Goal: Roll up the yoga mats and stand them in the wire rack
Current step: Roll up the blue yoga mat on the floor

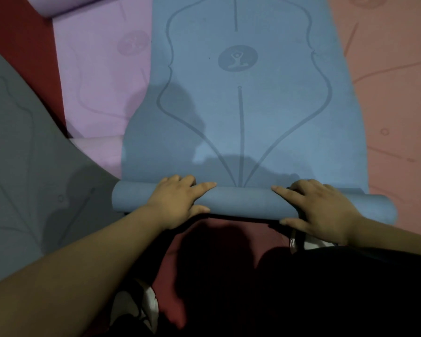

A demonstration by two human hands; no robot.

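- Low in the centre of the frame, a person's left hand (178,200) and right hand (321,205) are cupping the roll (241,200) of a blue mat (241,105). Each grip is closing over it, thumb tucking under the near side, fingers curving over the far side, forefinger lying along the top.
- Beyond the roll, the unrolled length is lying flat, stretching away to the top edge of the frame.
- Judging by its look, the foam is handling light, soft and springy, and is likely to unwind if let go. Hands set wide, toward both ends, should be keeping the roll even.
- Neighbours are crowding the sides: a grey mat (22,142) at left, a purple mat (100,81) at upper left, a pink mat (387,93) at right, all bordering the blue edges.
- Open room is lying straight ahead along the mat. Red floor (29,40) is showing at upper left. No wire rack is appearing in view.
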